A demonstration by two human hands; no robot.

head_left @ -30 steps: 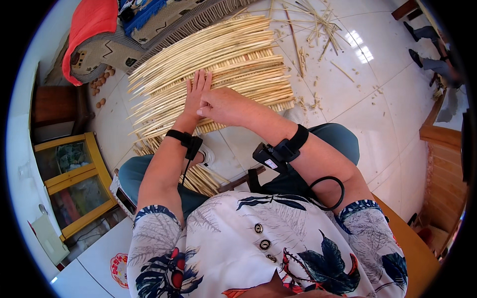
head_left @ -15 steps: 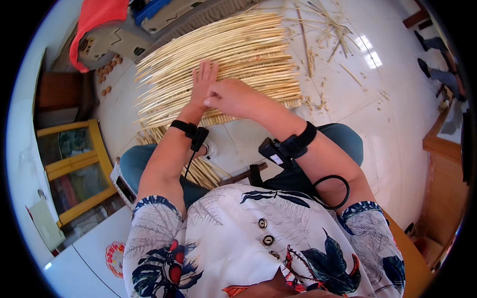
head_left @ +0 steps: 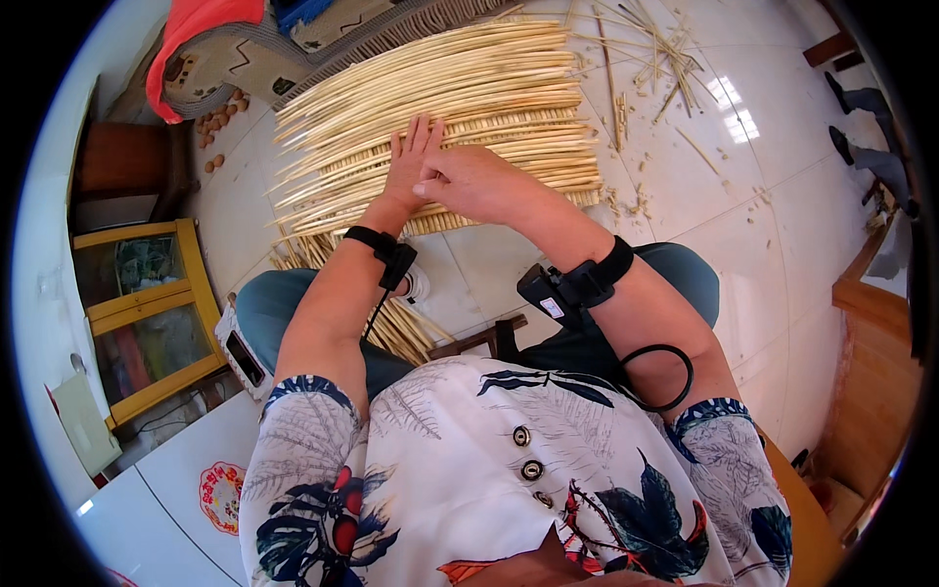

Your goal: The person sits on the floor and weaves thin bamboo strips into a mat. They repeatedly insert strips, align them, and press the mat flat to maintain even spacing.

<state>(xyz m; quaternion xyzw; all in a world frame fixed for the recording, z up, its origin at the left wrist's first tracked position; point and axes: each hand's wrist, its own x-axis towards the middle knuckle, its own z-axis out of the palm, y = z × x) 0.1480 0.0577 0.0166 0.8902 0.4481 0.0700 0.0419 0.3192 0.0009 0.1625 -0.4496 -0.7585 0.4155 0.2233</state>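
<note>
White tiled floor (head_left: 782, 254) | mat of pale reeds (head_left: 489, 88) laid crosswise ahead of knees | left hand (head_left: 409, 161) pressed flat, fingers spread | right hand (head_left: 469, 181) closed, pinching reeds beside it

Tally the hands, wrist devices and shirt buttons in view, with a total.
Hands: 2, left hand flat on the stick mat, right hand beside it
Wrist devices: 2, left band, right band
Shirt buttons: 3
Total: 7
</note>
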